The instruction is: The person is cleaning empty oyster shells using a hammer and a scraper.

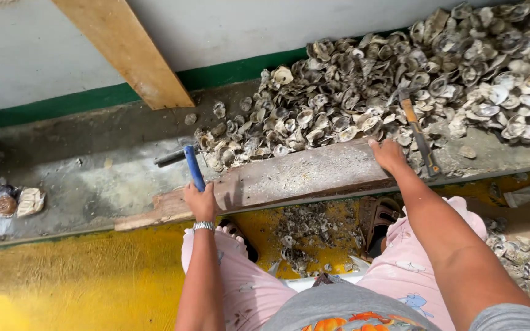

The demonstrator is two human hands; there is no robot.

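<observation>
The left hand (202, 202) grips a blue-handled hammer (186, 160) at the handle's lower end; its long axis runs up and away, the metal head pointing left over the counter (93, 178). The right hand (387, 154) rests open on a wooden plank (302, 175), beside the oyster shells (400, 79).

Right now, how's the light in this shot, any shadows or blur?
Head view: bright daylight on the shell pile, pale shells near glare; left hand with the blue-handled hammer casts a hard shadow on the plank; edges bend slightly; focus sharp.
</observation>
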